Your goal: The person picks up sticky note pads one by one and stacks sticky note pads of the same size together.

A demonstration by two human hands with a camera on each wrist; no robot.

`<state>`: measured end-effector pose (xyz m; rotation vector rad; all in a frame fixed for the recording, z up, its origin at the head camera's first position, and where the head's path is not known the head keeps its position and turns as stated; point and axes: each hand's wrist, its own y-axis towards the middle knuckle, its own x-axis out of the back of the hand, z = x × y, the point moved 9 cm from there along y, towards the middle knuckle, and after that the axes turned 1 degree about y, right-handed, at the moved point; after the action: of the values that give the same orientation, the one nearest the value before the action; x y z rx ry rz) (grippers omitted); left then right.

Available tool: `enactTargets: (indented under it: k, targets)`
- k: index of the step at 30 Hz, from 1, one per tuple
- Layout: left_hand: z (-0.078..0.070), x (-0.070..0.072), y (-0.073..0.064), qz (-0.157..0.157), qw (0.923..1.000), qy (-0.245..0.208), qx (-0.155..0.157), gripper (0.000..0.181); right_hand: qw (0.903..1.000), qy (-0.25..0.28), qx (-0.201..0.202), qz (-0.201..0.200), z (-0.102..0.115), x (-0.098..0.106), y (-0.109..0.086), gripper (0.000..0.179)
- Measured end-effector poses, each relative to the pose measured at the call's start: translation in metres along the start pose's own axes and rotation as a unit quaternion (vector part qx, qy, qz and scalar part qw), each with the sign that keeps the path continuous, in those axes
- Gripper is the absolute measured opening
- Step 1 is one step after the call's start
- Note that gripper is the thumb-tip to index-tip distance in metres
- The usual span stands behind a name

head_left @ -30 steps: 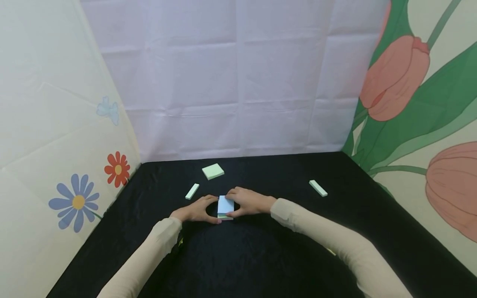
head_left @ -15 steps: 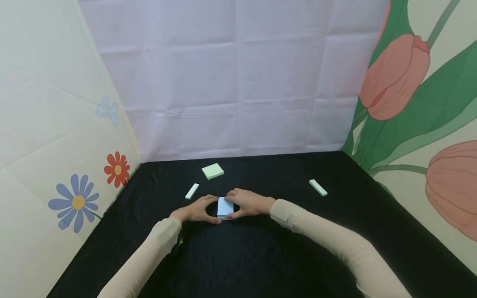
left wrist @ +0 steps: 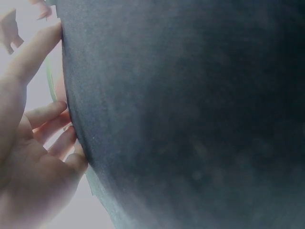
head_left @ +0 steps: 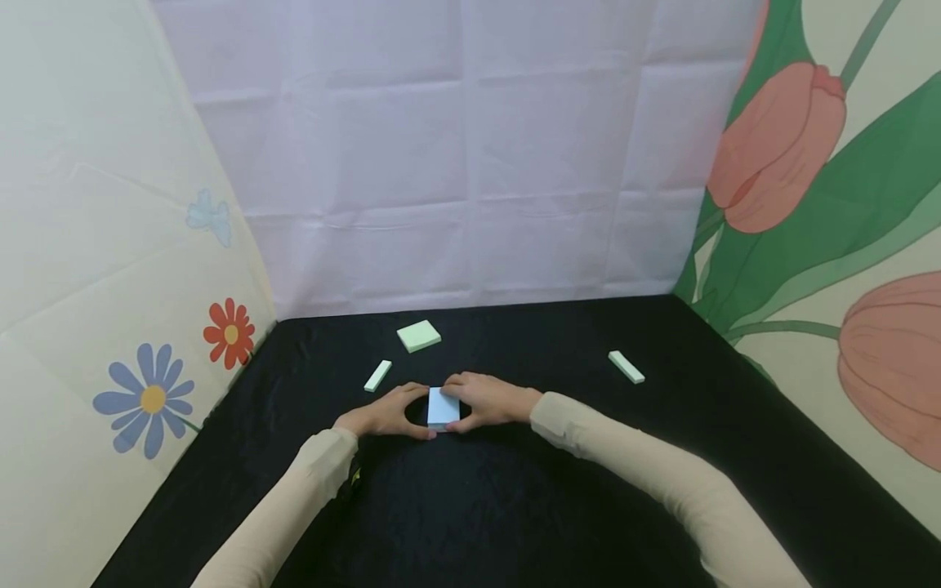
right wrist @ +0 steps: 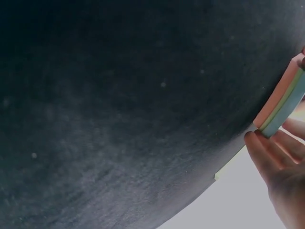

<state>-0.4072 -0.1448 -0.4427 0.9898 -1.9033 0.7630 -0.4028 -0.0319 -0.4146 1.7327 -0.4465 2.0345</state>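
Note:
A stack of sticky note pads lies on the black cloth between my hands, its blue pad (head_left: 443, 406) on top. The right wrist view shows the layers edge-on: a pink pad (right wrist: 279, 98), a thin yellow-green pad (right wrist: 281, 105) and the blue one. My left hand (head_left: 385, 412) holds the stack's left side, thumb at the near corner and fingers at the far one. My right hand (head_left: 496, 400) grips the right side, thumb at the near edge, fingertips at the far end. In the left wrist view the blue pad is hidden.
A light green square pad (head_left: 419, 336) lies farther back. Two pale narrow strip pads rest on the black cloth (head_left: 529, 343), one left strip (head_left: 378, 376) near my left hand and one right strip (head_left: 626, 367) farther off. A white sheet (head_left: 470, 163) hangs behind.
The blue pad has settled down evenly onto the pads below; the green edge that showed under it at the front is now mostly covered. Both hands stay nearly in place.

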Motion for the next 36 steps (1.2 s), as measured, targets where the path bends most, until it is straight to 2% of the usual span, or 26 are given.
enactTargets:
  k: [11,20,23,29,30,36]
  targets:
    - [0.002,0.0,-0.001,0.005,1.0,-0.004,0.002,0.086,0.9992,0.035,-0.01,0.014,-0.001,0.005,0.004,0.062]
    - [0.0,0.001,-0.002,0.002,1.0,-0.001,-0.007,0.086,0.9985,0.041,-0.024,0.026,-0.004,0.002,0.01,0.064]
    - [-0.001,0.001,-0.002,0.004,0.9999,-0.005,-0.007,0.086,0.9986,0.046,-0.011,0.023,-0.009,-0.003,0.014,0.066]
    - [-0.003,0.002,-0.002,0.008,0.9999,-0.011,-0.003,0.087,0.9981,0.053,-0.006,0.032,-0.007,0.002,0.014,0.066]
    - [-0.003,0.002,-0.002,0.008,0.9999,-0.01,-0.004,0.087,0.9977,0.055,-0.015,0.037,-0.001,0.008,0.012,0.064]
    - [-0.001,0.0,-0.002,0.007,0.9999,-0.007,-0.009,0.087,0.9973,0.059,-0.016,0.041,-0.002,0.005,0.01,0.066]
